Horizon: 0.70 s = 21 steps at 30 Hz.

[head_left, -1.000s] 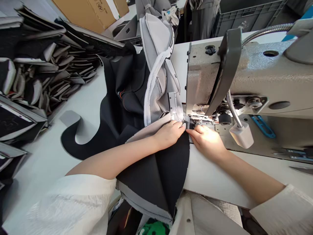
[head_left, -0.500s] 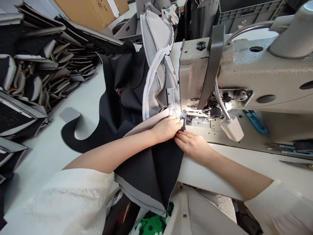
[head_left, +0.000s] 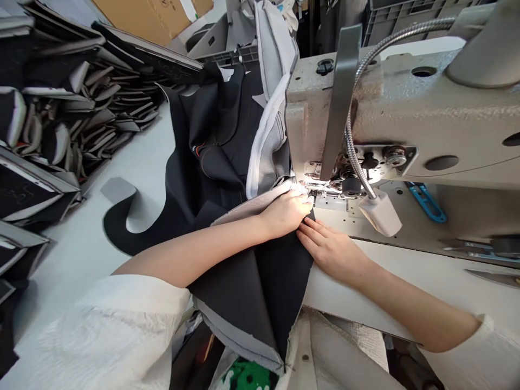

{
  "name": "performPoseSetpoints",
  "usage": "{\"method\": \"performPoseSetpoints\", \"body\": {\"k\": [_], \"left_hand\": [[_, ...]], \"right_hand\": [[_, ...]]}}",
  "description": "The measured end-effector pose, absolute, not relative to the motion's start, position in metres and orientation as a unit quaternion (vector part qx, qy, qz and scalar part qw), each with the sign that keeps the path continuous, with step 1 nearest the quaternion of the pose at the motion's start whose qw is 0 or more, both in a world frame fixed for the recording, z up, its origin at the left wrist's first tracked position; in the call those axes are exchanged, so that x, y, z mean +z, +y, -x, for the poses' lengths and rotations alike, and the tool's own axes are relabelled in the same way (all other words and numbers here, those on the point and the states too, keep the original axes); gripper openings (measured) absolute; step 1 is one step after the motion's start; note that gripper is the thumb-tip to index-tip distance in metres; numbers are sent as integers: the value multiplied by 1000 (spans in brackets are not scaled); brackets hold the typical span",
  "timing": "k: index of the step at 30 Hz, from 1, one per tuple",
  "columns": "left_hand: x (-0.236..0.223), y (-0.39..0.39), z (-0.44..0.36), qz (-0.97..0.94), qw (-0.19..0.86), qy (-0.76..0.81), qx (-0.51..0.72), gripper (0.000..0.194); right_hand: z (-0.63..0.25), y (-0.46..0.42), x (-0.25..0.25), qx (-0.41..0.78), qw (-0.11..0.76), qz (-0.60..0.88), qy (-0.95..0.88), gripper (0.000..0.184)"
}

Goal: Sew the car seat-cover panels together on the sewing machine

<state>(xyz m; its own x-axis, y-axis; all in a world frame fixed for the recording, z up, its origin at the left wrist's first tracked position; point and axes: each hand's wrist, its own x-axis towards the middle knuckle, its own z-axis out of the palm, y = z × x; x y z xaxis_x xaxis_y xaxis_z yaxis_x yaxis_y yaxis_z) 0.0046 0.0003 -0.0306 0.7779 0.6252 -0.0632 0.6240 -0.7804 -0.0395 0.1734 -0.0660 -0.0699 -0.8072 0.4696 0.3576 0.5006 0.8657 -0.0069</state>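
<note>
My left hand (head_left: 286, 212) is closed on the edge of a black fabric piece (head_left: 260, 281), close beside the needle area of a sewing machine (head_left: 390, 108). Its fingertips are partly lost in the lamp's glare. My right hand (head_left: 333, 250) lies with fingers stretched out flat on the same fabric, just below the left. Grey backing shows along the fabric's lower edge, which hangs over the table's front. Behind my left hand, a light grey panel with white edging (head_left: 264, 135) stands folded up against the machine head. The needle itself is hidden.
Stacked black and grey cut pieces (head_left: 101, 103) crowd the left side. A lamp on a flexible metal neck (head_left: 379, 212) hangs over the machine bed. Blue-handled tool (head_left: 427, 203) and a pointed metal blade (head_left: 493, 276) lie at right. A grey crate (head_left: 410, 21) stands behind.
Both hands have moved a little to the right with the fabric, bringing my left fingers closer to the needle area. The grey panel has shifted up and right, partly behind the machine head.
</note>
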Motion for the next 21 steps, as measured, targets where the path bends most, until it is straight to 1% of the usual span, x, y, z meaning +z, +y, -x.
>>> {"method": "performPoseSetpoints", "body": {"k": [6,14,21], "left_hand": [[-30,0,-3,939,28,-340,49,24],[-33,1,-8,941,44,-334,22,20],[-34,3,-10,942,31,-334,28,22]], "right_hand": [[-180,-66,-69,-74,178,255,-948,35],[-186,-63,-71,-61,195,255,-945,40],[-190,-58,-68,-32,199,247,-948,40]]}}
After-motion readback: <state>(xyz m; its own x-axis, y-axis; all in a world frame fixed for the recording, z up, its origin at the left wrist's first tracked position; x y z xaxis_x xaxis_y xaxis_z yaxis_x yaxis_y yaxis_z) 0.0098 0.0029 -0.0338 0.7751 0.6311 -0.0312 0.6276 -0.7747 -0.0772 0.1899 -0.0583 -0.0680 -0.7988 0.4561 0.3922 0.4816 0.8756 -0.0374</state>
